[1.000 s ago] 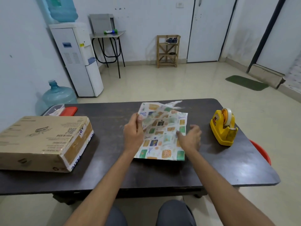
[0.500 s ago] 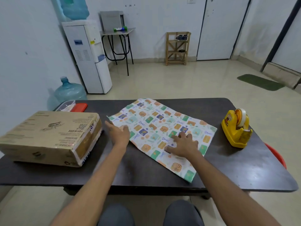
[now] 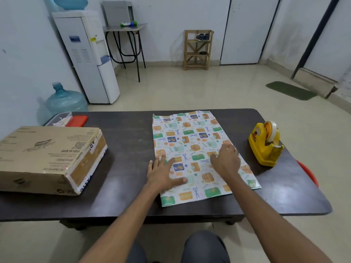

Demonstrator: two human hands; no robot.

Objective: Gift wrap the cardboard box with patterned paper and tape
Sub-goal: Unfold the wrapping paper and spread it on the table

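Left hand [image 3: 163, 172] lies open and flat over the left edge of the patterned wrapping paper sheet [image 3: 197, 149]. Right hand [image 3: 226, 160] rests on the sheet, fingers apparently loosely curled, gripping nothing. Bare dark tabletop [image 3: 129, 149] separates the sheet from the brown printed cardboard box [image 3: 47, 158] at left. Yellow plastic tape dispenser [image 3: 266, 145] stands just beside the sheet's right edge.

"MADE IN INDIA" in print on the top of the cardboard box [image 3: 47, 152]; other print illegible.

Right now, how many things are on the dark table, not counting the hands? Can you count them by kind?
Cardboard box: 1
Patterned paper sheet: 1
Yellow tape dispenser: 1
Clear container at the far left corner: 1
Red lid beside it: 1
Total: 5
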